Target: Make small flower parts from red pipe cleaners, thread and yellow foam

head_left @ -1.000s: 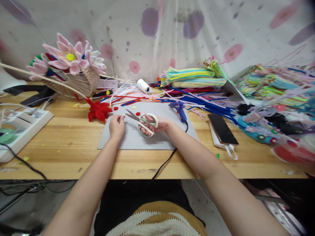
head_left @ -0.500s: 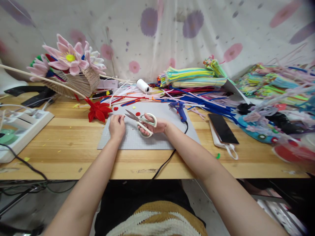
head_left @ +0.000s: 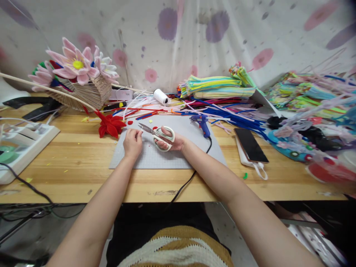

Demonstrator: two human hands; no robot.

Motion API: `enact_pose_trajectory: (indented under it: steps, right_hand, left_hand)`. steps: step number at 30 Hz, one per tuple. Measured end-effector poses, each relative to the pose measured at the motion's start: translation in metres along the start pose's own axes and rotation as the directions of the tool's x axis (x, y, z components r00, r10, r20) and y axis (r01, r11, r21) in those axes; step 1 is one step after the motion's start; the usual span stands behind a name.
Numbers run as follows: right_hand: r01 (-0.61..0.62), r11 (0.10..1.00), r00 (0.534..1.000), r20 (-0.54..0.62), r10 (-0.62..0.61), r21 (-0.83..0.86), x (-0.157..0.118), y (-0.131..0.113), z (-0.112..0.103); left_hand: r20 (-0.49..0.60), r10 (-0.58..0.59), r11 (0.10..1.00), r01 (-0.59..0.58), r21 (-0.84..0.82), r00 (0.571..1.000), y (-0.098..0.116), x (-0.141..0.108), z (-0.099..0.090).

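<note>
My right hand (head_left: 178, 142) holds a pair of scissors (head_left: 146, 128) by the pale handles, with the blades pointing left. The blade tips lie right beside the fingertips of my left hand (head_left: 132, 142), which is closed in a pinch. A tiny whitish bit shows at those fingertips, too small to name. Both hands are over a grey cutting mat (head_left: 150, 159). To the left of my left hand rests a red fuzzy flower (head_left: 110, 125). Small red pieces (head_left: 130, 122) and a yellow scrap (head_left: 151, 121) lie on the mat beyond my hands.
A blue glue gun (head_left: 202, 124) sits on the mat's right, its cord running off the front edge. Behind are loose pipe cleaners (head_left: 233, 115) and a white thread spool (head_left: 161, 96). A phone (head_left: 251, 145) lies right; a power strip (head_left: 30, 148) and flower basket (head_left: 89, 92) stand left.
The scissors have shifted slightly left, their handles now closer together and the blades nearer my left fingertips. My left hand stays pinched in about the same place.
</note>
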State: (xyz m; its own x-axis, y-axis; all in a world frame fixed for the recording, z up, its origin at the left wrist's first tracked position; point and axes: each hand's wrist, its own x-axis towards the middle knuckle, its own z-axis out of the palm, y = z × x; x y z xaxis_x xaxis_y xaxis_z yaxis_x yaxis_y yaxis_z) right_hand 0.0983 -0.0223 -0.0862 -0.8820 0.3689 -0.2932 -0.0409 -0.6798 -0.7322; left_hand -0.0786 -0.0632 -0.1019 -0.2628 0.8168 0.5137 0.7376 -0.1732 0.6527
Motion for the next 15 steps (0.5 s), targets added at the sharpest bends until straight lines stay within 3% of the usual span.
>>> enact_pose_trajectory:
  steps: [9, 15]
  right_hand:
    - [0.215, 0.966, 0.966, -0.116, -0.232, -0.145, -0.014, -0.008, 0.001]
    - [0.051, 0.980, 0.999, -0.006, -0.053, -0.194, -0.020, 0.003, 0.000]
  left_hand:
    - [-0.076, -0.065, 0.996, 0.060, -0.058, 0.995, -0.005, 0.003, -0.001]
    - [-0.050, -0.170, 0.964, 0.156, -0.216, 0.984, -0.020, 0.008, 0.006]
